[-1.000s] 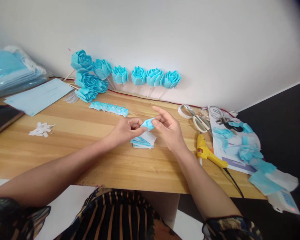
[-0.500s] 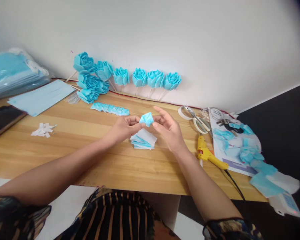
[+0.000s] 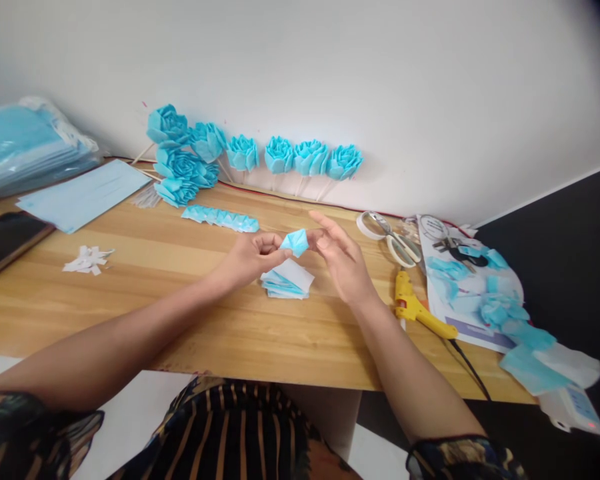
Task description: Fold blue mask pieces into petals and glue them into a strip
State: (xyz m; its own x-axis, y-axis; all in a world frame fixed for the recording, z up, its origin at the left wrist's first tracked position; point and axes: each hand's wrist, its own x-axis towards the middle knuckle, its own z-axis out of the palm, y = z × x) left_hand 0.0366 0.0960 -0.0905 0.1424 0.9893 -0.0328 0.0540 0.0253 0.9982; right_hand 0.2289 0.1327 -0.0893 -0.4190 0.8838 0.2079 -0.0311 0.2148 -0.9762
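Observation:
Between the thumb and fingers of my left hand is a small folded light-blue petal of thin, cloth-like material, with creases meeting near its middle. My right hand is at the petal's right edge, its index finger stretched out and its thumb off the piece. A fingertip there seems to touch the edge from behind. Below the hands, a small stack of blue and white squares lies on the wooden table. Behind my left hand runs a row of similar folded petals.
Blue flowers on sticks lean along the wall. To the right are scissors, a roll of tape, a yellow glue gun and blue scraps. At left lie white clippings, a phone, blue sheets and a plastic-wrapped pack.
My right thumb has drawn back from the petal's edge. The petal has tilted slightly and shifted a little up in my left hand.

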